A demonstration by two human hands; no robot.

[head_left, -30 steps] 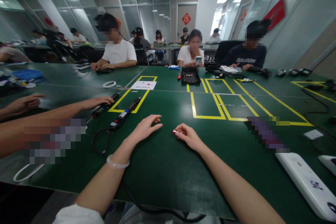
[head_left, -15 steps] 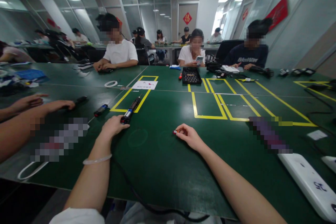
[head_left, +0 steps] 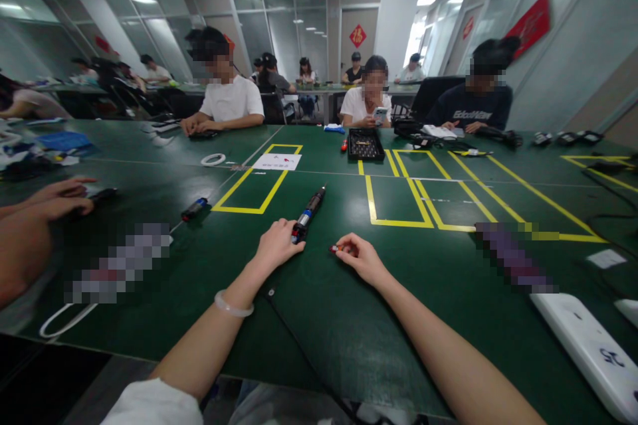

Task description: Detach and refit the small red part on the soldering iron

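My left hand (head_left: 275, 247) is closed around the near end of a black and blue electric screwdriver (head_left: 309, 211) that lies on the green table (head_left: 319, 319), its tip pointing away from me. The tool's black cable (head_left: 309, 358) runs back towards me over the table edge. My right hand (head_left: 359, 256) rests on the table just to the right and pinches a small red and silver part (head_left: 333, 249) between its fingertips. A pale bangle sits on my left wrist.
A second screwdriver (head_left: 194, 208) lies to the left, near a neighbour's hands (head_left: 60, 196). Yellow tape boxes (head_left: 399, 196) mark the table ahead. A black parts tray (head_left: 365, 144) stands further back. White power strips (head_left: 588, 345) lie at the right. Several people sit opposite.
My left hand reached left, took the screwdriver by its near end and pulled it right, beside my right hand. The neighbour's hands drew back to the left. My right hand stayed put.
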